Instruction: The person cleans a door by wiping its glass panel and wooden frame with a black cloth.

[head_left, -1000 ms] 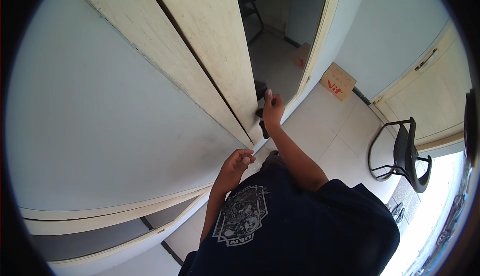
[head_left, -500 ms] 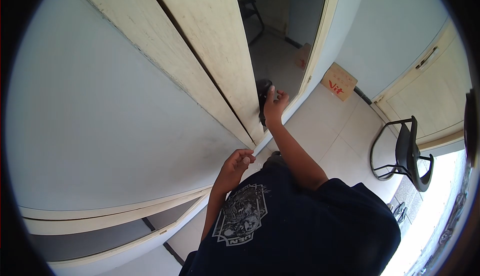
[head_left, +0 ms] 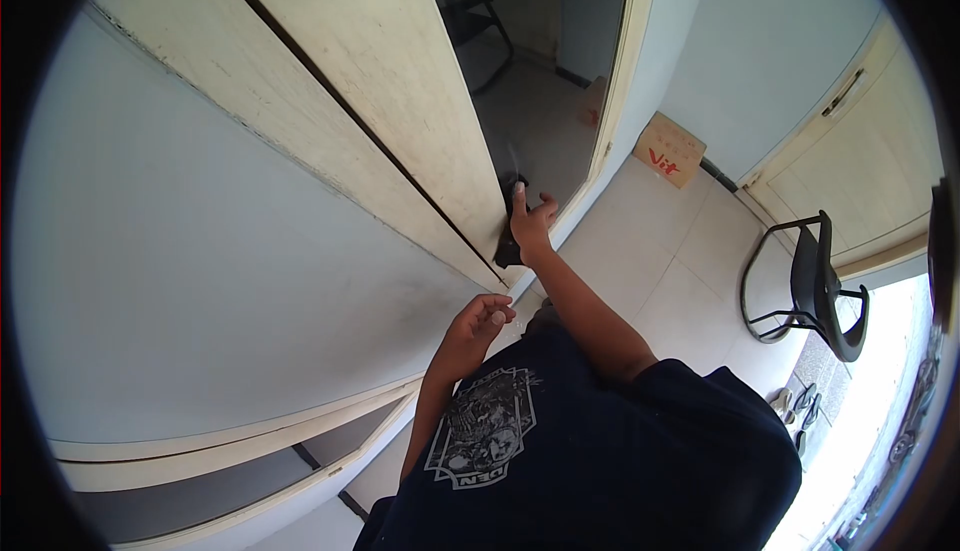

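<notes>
My right hand (head_left: 532, 226) is at the lower part of a dark glass pane, by the pale wooden frame (head_left: 400, 91). It grips a black object (head_left: 508, 249) against the glass; the fingers partly cover it, so its exact kind cannot be made out. The dark glass (head_left: 545, 81) mirrors a chair and a box. My left hand (head_left: 476, 329) hovers near the frame's bottom corner, fingers loosely curled and apart from the thumb, with nothing visible in it.
A cardboard box (head_left: 670, 149) with red lettering stands on the tiled floor (head_left: 655, 251) by the wall. To the right are a black chair (head_left: 825, 286), a pale door (head_left: 860, 171) and several pieces of footwear (head_left: 800, 406). A grey-white panel (head_left: 200, 251) fills the left.
My right hand and the black object have shifted left and slightly down along the glass towards the wooden frame. My left hand has barely moved. The view has turned slightly.
</notes>
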`<action>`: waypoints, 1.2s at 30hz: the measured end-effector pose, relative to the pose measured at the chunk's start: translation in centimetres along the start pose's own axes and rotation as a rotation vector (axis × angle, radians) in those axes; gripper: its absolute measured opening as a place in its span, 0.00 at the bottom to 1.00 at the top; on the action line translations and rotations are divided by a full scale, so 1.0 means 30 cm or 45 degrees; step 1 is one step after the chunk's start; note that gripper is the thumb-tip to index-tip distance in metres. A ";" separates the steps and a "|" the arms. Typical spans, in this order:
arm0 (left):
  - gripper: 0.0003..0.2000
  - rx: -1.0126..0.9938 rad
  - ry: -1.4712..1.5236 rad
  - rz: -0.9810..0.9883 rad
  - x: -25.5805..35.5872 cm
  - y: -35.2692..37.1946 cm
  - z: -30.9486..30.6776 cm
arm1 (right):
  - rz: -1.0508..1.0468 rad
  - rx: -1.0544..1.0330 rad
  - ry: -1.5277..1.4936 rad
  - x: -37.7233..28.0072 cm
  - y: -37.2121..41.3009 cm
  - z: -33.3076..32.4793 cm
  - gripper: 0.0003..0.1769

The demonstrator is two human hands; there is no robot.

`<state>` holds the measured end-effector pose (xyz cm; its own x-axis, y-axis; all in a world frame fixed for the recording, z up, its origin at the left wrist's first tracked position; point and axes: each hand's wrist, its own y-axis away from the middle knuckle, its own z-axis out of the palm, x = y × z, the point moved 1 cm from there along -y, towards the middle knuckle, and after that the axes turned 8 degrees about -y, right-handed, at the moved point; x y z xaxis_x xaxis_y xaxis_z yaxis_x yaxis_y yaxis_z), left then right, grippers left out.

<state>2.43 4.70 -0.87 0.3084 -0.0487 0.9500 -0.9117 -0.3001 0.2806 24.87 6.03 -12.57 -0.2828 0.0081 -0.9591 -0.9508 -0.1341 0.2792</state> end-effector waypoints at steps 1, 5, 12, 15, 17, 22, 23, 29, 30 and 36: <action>0.19 -0.007 -0.004 -0.003 0.001 -0.001 -0.001 | 0.082 -0.014 -0.013 -0.004 0.009 0.002 0.49; 0.18 -0.009 0.014 -0.011 0.007 0.004 0.006 | -0.100 -0.056 -0.055 -0.162 0.020 0.019 0.50; 0.16 -0.020 -0.006 -0.005 0.006 0.010 0.011 | -0.802 -0.015 0.030 -0.340 0.045 0.025 0.50; 0.17 0.004 0.013 -0.013 0.001 0.026 0.010 | -0.200 0.164 0.037 -0.015 -0.100 -0.001 0.43; 0.17 0.045 -0.001 -0.051 -0.003 0.029 0.010 | 0.055 0.176 0.031 0.154 -0.158 -0.103 0.40; 0.17 0.091 0.023 -0.044 -0.023 0.049 0.002 | 0.812 -0.491 -1.288 0.203 -0.169 -0.238 0.22; 0.17 0.121 0.022 -0.099 -0.026 0.058 0.003 | 0.816 -0.611 -1.374 0.082 -0.131 -0.268 0.15; 0.17 0.084 0.031 -0.071 -0.032 0.062 0.027 | 0.352 -0.696 -1.428 -0.304 -0.028 -0.281 0.15; 0.17 0.091 0.033 -0.065 -0.023 0.058 0.028 | 0.350 -0.705 -1.425 -0.362 -0.015 -0.264 0.15; 0.18 0.093 0.029 -0.087 0.008 0.067 0.035 | -0.451 -0.206 -1.304 -0.621 0.097 -0.172 0.21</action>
<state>0.95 3.09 -0.21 0.3625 -0.0045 0.9320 -0.8663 -0.3705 0.3352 28.03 0.38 5.89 -0.0386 0.8818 -0.4700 -0.9923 -0.0892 -0.0859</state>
